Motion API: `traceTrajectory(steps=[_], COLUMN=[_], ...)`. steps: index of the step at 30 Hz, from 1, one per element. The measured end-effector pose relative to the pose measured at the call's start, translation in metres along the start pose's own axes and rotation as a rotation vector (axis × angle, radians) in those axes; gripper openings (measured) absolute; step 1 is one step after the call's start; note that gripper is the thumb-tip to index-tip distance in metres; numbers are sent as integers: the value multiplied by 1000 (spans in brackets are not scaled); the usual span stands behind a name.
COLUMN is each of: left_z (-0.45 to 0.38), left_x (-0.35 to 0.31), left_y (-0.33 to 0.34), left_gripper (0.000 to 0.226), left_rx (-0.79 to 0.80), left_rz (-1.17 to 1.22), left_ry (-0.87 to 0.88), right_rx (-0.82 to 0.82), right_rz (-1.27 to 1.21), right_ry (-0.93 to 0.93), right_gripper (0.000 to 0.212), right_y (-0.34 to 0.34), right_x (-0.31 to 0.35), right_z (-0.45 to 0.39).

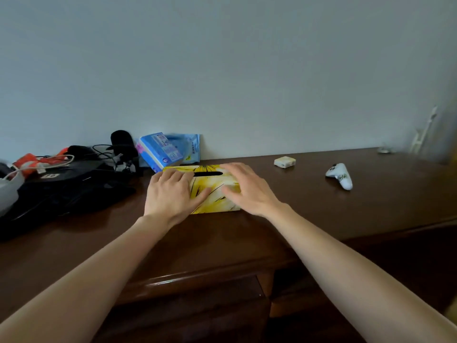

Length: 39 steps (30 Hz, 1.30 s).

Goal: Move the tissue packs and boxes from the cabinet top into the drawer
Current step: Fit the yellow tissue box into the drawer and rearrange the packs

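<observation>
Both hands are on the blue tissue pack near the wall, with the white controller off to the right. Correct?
Not quite. The head view shows the left hand and right hand on the yellow tissue box; the blue pack sits untouched behind it. The controller does lie to the right.

Both bare forearms reach forward; left hand [170, 194] and right hand [247, 189] lie palm-down, fingers spread.

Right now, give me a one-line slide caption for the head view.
Both hands, left hand and right hand, reach onto a yellow tissue box on the dark wooden cabinet top.
</observation>
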<state>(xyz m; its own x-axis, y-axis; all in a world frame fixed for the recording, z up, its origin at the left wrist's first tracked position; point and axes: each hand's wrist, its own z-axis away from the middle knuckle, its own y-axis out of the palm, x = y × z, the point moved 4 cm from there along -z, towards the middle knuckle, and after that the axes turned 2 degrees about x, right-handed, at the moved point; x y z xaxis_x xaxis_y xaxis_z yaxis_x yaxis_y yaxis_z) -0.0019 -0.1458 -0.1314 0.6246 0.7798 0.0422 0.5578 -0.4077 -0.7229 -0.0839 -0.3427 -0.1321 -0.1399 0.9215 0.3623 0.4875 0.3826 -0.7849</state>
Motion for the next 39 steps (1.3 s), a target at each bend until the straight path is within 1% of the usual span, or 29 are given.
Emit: traceTrajectory(steps=[1,3,5,6,8,9,11,16,20,21,24,27,28,30,32,35,37,39], left_z=[-5,-15,-25,-31,-44,-51,-64,-88,-113,-117,-127,-129,-128,-125,-116,-84,-57,-26], left_x=[-2,-12,-27,-35,-48,-51,-54,-58,-64,-64,-62,-63,-65,-67,-68,-71,-70,-68], left_y=[1,4,11,17,30,37,53,86,109,116,125,125,122,112,96,64,33,-1], left_gripper=[73,75,76,75,74,74,72,67,68,68,67,68,70,72,74,74,75,77], left_rx=[45,127,170,184,209,213,197,116,117,112,108,160,181,225,256,274,264,258], left_rz=[-25,-45,-95,-128,-173,-185,-203,-230,-231,-225,-227,-218,-209,-189,-159,-112,-92,-98], left_ry=[13,13,-2,-2,-1,-1,-3,-25,-41,-39,-38,-37,-34,-19,3,42,47,55], right_rx=[16,40,50,55,79,99,123,190,249,256,199,166,166,146,162,150,139,132], right_rz=[-12,1,35,69,185,246,322,409,443,462,539,436,378,320,331,327,256,147], right_ry=[80,254,384,429,496,526,594,748,867,865,741,676,667,604,526,459,440,432], right_gripper=[59,71,80,78,66,61,57,64,66,66,59,42,40,39,35,17,10,9], right_y=[-2,-7,-10,-12,-16,-18,-23,-16,6,11,14,11,11,5,0,-1,-6,-14], right_x=[-13,-43,-72,-85,-115,-129,-158,-208,-235,-241,-251,-240,-233,-213,-184,-138,-106,-72], right_z=[2,4,0,-4,-14,-20,-32,-74,-109,-114,-127,-121,-114,-99,-80,-42,-14,18])
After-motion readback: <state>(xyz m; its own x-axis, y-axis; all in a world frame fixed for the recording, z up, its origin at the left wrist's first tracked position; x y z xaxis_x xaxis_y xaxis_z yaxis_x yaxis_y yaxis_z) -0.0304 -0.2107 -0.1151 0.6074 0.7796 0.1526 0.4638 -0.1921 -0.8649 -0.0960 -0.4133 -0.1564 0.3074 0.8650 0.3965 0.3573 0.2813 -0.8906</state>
